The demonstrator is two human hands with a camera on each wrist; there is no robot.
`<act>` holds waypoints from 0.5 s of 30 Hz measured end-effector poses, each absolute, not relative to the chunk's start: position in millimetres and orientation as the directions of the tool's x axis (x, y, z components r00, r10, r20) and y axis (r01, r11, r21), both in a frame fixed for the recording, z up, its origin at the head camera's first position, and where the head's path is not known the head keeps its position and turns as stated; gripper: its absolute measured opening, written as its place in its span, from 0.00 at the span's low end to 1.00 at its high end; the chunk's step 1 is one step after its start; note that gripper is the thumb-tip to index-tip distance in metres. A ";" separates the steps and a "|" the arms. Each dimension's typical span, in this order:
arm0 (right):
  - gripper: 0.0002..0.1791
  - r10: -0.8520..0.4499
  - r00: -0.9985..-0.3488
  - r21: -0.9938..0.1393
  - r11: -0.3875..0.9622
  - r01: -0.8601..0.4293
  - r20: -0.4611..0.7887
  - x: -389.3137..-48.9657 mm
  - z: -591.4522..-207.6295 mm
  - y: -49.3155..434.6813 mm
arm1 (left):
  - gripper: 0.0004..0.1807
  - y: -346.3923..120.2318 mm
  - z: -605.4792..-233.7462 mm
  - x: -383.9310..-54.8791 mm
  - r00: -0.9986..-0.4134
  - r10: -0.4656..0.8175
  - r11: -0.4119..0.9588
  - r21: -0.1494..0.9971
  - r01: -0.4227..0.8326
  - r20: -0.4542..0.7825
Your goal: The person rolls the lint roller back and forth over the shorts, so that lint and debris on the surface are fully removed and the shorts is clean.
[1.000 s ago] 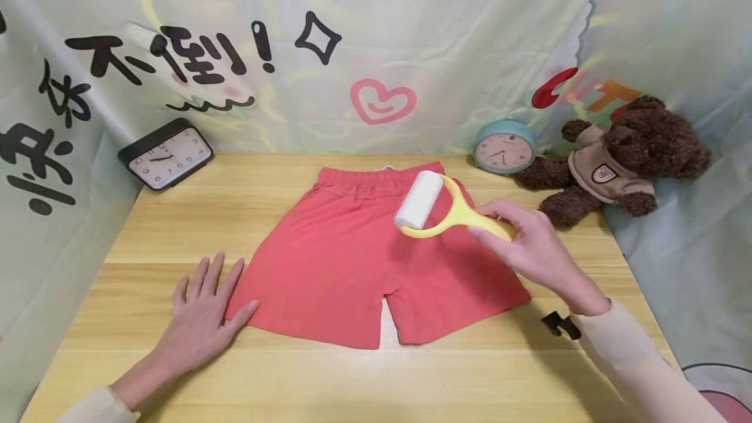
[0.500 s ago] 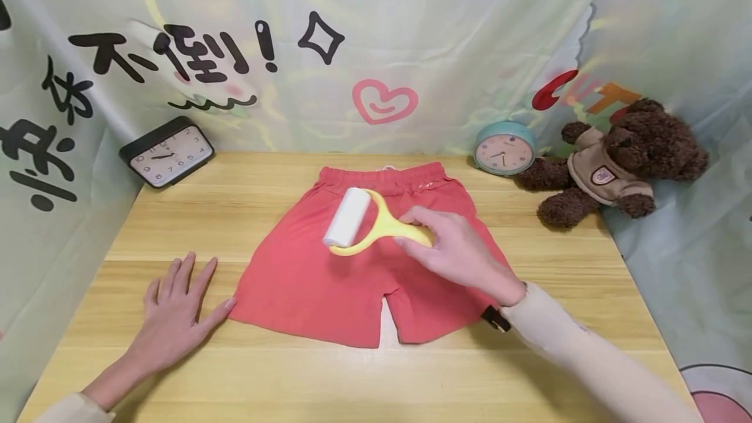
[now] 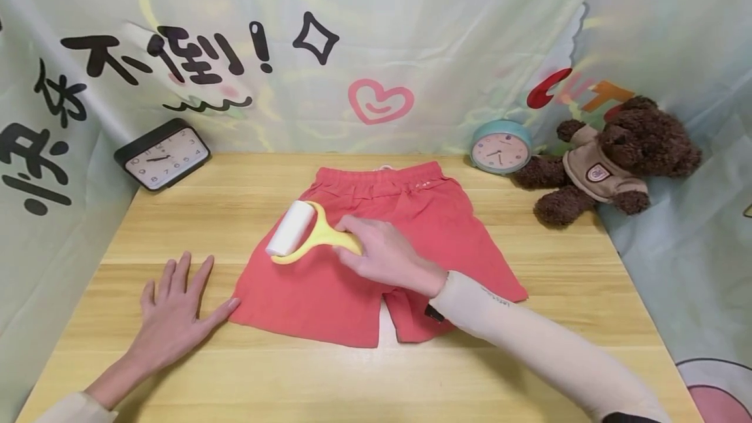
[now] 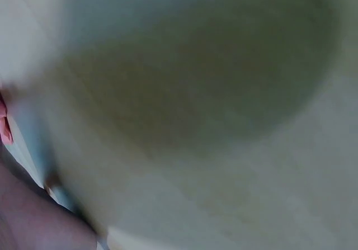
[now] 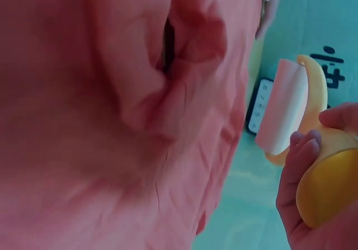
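Red shorts lie spread on the wooden table, waistband at the far side. My right hand grips the yellow handle of a lint roller, whose white roll is over the left part of the shorts. I cannot tell whether the roll touches the cloth. In the right wrist view, fingers curl round the handle, and the shorts fill the left side. My left hand rests on the table with fingers spread, its thumb tip at the left hem. The left wrist view is mostly blurred.
A black-framed clock stands at the back left of the table. Toward the back right are a round teal clock and a brown teddy bear. A printed curtain encloses the back and sides.
My right hand has carried the lint roller leftward across the shorts, from their right part to their left. My left hand has slid left, off most of the hem, then stayed there.
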State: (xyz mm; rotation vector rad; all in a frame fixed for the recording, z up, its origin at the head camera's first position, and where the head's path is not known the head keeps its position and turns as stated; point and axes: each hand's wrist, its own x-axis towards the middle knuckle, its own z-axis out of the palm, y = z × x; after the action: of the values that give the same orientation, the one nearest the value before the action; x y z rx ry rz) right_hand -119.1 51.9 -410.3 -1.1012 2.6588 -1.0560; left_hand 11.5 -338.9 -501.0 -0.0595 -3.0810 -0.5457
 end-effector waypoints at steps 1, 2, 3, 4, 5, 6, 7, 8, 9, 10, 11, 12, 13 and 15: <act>0.09 -0.656 -0.733 -0.619 0.505 -0.602 0.178 -119.5 -411.6 48.3 | 0.57 -338.4 -501.1 11.3 -0.999 0.034 0.939 0.343 0.037 0.016; 0.09 -0.664 -0.727 -0.611 0.505 -0.609 0.176 -120.0 -413.0 45.0 | 0.58 -338.0 -501.4 11.3 -0.999 0.033 0.939 0.343 0.036 0.014; 0.09 -0.670 -0.722 -0.602 0.508 -0.616 0.173 -120.5 -414.6 42.1 | 0.58 -337.6 -501.7 11.2 -0.999 0.034 0.939 0.342 0.035 0.011; 0.09 -0.675 -0.718 -0.593 0.512 -0.622 0.170 -121.0 -416.1 39.5 | 0.58 -337.1 -502.0 11.0 -0.999 0.034 0.940 0.340 0.035 0.007; 0.09 -0.680 -0.714 -0.585 0.515 -0.626 0.166 -121.4 -417.2 37.2 | 0.59 -336.7 -502.5 10.9 -0.999 0.036 0.940 0.338 0.034 0.003; 0.09 -0.684 -0.711 -0.581 0.517 -0.629 0.162 -121.7 -418.1 35.2 | 0.59 -336.4 -502.9 10.7 -0.999 0.037 0.941 0.336 0.034 -0.001; 0.10 -0.687 -0.709 -0.577 0.519 -0.631 0.158 -121.9 -419.0 33.3 | 0.59 -336.2 -503.2 10.5 -0.999 0.038 0.942 0.335 0.035 -0.003; 0.10 -0.691 -0.707 -0.576 0.518 -0.632 0.155 -122.1 -419.6 31.4 | 0.60 -335.9 -503.4 10.5 -0.999 0.039 0.942 0.334 0.035 -0.004; 0.10 -0.694 -0.704 -0.577 0.516 -0.633 0.151 -122.4 -420.1 29.4 | 0.60 -335.8 -503.5 10.5 -0.999 0.040 0.942 0.333 0.036 -0.003; 0.10 -0.698 -0.701 -0.577 0.516 -0.633 0.146 -122.5 -420.4 27.5 | 0.60 -335.8 -503.4 10.6 -0.999 0.040 0.943 0.331 0.037 -0.001; 0.10 -0.703 -0.697 -0.580 0.512 -0.634 0.142 -122.5 -420.4 25.7 | 0.60 -335.9 -503.3 10.8 -0.999 0.039 0.944 0.329 0.038 0.001; 0.10 -0.708 -0.693 -0.582 0.508 -0.634 0.137 -122.7 -420.8 24.0 | 0.60 -336.0 -503.2 11.1 -0.999 0.039 0.944 0.328 0.038 0.004; 0.10 -0.713 -0.689 -0.582 0.507 -0.636 0.132 -122.8 -421.2 22.4 | 0.60 -336.1 -503.0 11.4 -0.999 0.038 0.944 0.328 0.038 0.006; 0.10 -0.721 -0.682 -0.579 0.506 -0.639 0.122 -122.8 -422.7 19.7 | 0.60 -336.1 -502.8 11.9 -0.999 0.039 0.945 0.325 0.039 0.007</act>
State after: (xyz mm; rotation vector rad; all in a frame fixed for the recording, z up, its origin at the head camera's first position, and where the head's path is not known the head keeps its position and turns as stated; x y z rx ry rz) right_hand -122.8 19.7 -422.7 -1.1847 2.6075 -0.9156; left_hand 11.9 -336.1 -502.8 -0.0622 -3.0973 -0.5169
